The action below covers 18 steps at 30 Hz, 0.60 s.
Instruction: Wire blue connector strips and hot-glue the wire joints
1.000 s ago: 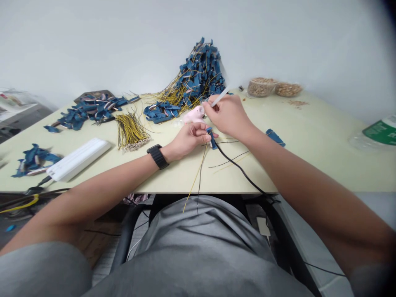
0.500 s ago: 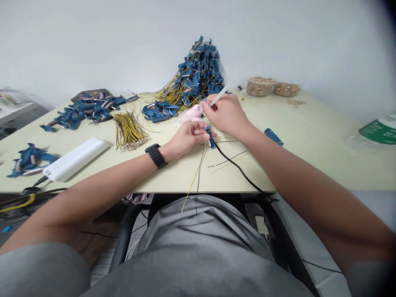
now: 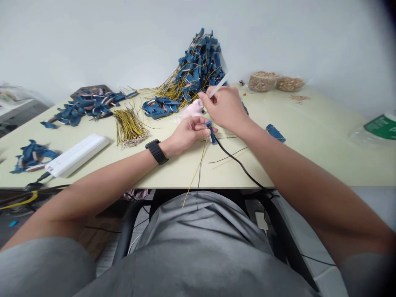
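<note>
A small blue piece (image 3: 213, 137), flat and strip-like, is pinched between the thumb and fingers of the left hand (image 3: 187, 134), over the near middle of the pale, smooth table (image 3: 173, 175). From it a thin yellow wire (image 3: 194, 177) and a thin black wire (image 3: 200, 167) are trailed over the near edge, towards the grey cloth of the lap. A thicker, rubbery-looking black cable (image 3: 238, 163) is stretched in a curve from beside the blue piece to the near edge, on the right.

A slender, whitish, straight stick (image 3: 220, 84) is gripped in the closed fingers of the right hand (image 3: 227, 106), tilted with its upper end to the right. Just beyond the left hand, a rounded, glossy pink object (image 3: 194, 108) is set; its lower part is blurred.

At the far middle, a tall, ragged heap (image 3: 202, 66) of blue pieces is tangled with yellow and black wires. To the left, a brush-like wire bundle (image 3: 130, 126) is laid near a loose blue pile (image 3: 88, 106), and a smooth white oblong block (image 3: 77, 154) is placed nearer the edge. On the right, another blue piece is partly edged by the forearm, while lumpy, tan contents are held in two clear bags (image 3: 262, 81) farther off.
</note>
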Available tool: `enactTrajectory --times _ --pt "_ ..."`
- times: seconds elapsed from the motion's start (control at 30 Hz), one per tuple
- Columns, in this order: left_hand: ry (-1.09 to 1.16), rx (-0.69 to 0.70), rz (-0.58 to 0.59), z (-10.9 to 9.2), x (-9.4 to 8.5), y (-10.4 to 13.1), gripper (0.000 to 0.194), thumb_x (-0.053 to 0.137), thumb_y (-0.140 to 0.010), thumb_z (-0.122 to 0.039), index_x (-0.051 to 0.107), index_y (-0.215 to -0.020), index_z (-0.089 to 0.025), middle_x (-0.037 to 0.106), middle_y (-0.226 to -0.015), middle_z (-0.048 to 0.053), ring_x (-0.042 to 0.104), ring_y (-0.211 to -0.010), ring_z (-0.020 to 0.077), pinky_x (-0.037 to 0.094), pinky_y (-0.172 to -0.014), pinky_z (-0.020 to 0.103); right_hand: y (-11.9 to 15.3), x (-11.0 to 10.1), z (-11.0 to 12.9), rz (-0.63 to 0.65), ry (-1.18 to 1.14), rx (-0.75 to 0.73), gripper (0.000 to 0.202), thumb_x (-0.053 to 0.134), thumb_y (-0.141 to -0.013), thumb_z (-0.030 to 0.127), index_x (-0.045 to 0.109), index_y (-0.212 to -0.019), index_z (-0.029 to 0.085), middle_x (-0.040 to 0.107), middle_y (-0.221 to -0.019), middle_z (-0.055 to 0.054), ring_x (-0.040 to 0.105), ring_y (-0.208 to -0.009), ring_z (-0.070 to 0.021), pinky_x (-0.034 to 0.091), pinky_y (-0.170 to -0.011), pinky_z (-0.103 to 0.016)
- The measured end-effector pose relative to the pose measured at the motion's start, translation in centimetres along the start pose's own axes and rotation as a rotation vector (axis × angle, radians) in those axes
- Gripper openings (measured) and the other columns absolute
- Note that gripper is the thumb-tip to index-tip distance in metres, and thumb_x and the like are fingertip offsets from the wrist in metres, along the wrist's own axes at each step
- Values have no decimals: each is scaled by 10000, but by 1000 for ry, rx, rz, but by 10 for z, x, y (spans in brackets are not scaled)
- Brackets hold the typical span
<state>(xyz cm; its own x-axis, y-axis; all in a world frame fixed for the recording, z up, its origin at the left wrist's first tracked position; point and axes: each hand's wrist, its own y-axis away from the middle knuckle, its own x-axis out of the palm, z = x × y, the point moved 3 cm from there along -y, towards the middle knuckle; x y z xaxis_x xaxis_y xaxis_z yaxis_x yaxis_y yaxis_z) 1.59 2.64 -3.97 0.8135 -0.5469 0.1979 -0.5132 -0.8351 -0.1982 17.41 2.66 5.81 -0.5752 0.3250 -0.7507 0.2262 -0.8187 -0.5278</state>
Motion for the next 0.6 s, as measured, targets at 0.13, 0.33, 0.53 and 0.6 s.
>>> enactTrajectory --times 0.13,0.33,0.53,0.6 --pt "-19 -12 -12 0 0 0 483 1174 -850 -189 782 -1129 -148 960 -1107 125 939 -1098 252 709 -1058 370 0 -1 3 26 -37 9 580 655 -1274 243 396 -759 310 640 -791 -55 656 -908 -244 495 -1007 -408" --pt "-27 6 18 2 -3 0 541 1228 -823 -290 786 -1110 -167 901 -933 42 928 -1033 236 706 -1099 389 6 4 -13 27 -89 53 585 669 -1315 385 477 -772 284 700 -847 -63 743 -951 -265 547 -985 -399" --pt "-60 -5 30 7 -7 -2 612 1270 -765 -343 818 -1132 -153 912 -977 64 903 -1037 234 680 -1078 382 17 13 -29 245 -225 207 423 823 -1227 405 681 -861 249 768 -827 -31 692 -721 -209 544 -829 -381" --pt "-94 -3 26 6 -7 -2 582 1256 -796 -353 853 -1157 -139 930 -1058 80 877 -1007 212 675 -1087 388 17 15 -27 328 -257 223 351 785 -1215 309 742 -875 233 810 -871 -34 693 -686 -195 558 -837 -386"
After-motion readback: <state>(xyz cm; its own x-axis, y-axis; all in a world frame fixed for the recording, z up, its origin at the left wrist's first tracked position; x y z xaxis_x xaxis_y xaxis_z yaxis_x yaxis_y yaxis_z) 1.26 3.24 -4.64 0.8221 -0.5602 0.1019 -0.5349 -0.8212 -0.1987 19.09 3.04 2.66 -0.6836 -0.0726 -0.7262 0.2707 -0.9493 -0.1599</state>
